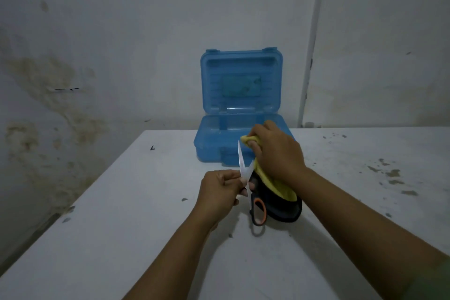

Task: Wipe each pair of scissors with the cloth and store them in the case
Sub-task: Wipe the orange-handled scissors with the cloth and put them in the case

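My left hand (218,192) pinches a pair of scissors (244,165) near the pivot, blades spread and pointing up and away. The scissors have black handles with orange loops (258,210) hanging low. My right hand (276,151) grips a yellow cloth (267,181) wrapped over the right blade; that blade is hidden under the cloth and hand. The cloth has a dark edge at the bottom. Behind them a blue plastic case (211,143) stands open on the white table, its lid (241,80) upright against the wall.
The white table (121,202) carries small dark specks and paint stains, thicker at the right. A stained wall rises right behind the case. The table's left edge runs diagonally from the wall toward me.
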